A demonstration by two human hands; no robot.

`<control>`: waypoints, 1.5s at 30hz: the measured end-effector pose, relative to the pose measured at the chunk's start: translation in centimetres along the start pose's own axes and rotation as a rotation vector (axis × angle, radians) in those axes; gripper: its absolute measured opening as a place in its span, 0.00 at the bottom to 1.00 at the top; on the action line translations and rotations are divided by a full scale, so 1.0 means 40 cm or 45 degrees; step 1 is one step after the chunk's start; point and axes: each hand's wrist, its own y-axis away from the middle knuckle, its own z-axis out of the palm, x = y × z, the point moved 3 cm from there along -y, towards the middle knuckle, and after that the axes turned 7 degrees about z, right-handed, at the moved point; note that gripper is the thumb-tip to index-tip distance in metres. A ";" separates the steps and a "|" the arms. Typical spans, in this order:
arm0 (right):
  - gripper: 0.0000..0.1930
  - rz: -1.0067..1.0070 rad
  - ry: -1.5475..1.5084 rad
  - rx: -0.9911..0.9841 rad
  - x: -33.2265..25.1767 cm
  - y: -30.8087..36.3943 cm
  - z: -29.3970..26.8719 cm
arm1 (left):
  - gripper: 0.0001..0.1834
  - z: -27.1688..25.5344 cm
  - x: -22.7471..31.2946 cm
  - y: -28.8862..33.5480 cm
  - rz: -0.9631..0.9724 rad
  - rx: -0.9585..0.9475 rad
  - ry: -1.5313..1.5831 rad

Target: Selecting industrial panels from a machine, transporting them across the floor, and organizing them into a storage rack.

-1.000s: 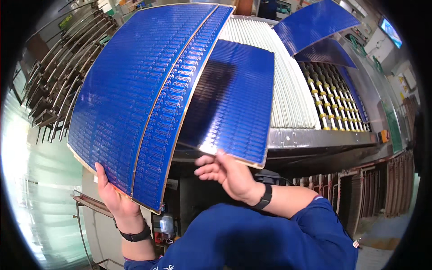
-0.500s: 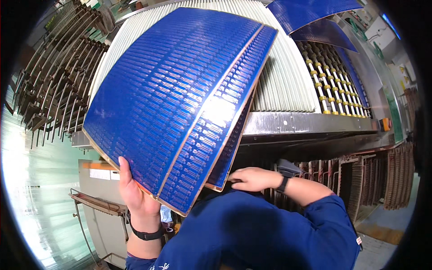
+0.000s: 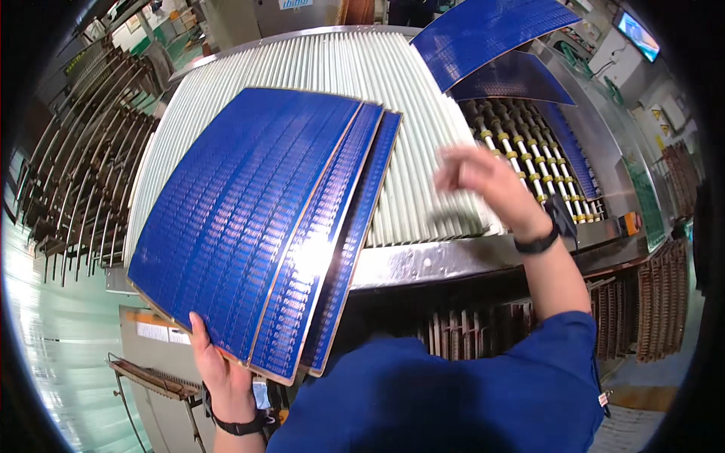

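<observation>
Several blue circuit board panels (image 3: pixel 226 211) with copper-coloured edges lean fanned out over a white ribbed surface (image 3: pixel 325 64). Their lower left edge is in my left hand (image 3: pixel 225 381), the thumb on top and the other fingers hidden beneath. My right hand (image 3: pixel 491 185) is raised over the right side of the ribbed surface, apart from the panels. Its fingers reach out to the left, blurred by motion, and nothing shows in them. At the back right, another blue panel (image 3: pixel 495 38) lies tilted above a darker panel (image 3: pixel 521 78).
Yellow-and-white conveyor rollers (image 3: pixel 529 158) run at the right, inside a metal frame (image 3: pixel 430 263). Brown slotted racks (image 3: pixel 661 306) stand below right. A rack with metal rods (image 3: pixel 83 166) is at the left. A screen (image 3: pixel 638 36) hangs at the far right.
My right hand has left the panels' right edge and risen to the right above the ribbed surface. The held panels sit lower and more fanned out. The view has shifted.
</observation>
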 end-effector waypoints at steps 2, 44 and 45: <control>0.21 0.008 -0.231 0.450 0.036 -0.100 -0.172 | 0.23 -0.016 -0.002 -0.001 0.032 0.079 -0.098; 0.21 -1.391 1.336 0.212 0.020 -0.485 0.205 | 0.31 -0.142 0.027 -0.005 0.116 0.148 -0.049; 0.21 -1.439 1.401 0.157 0.019 -0.476 0.239 | 0.33 -0.131 0.030 0.001 0.126 0.141 0.008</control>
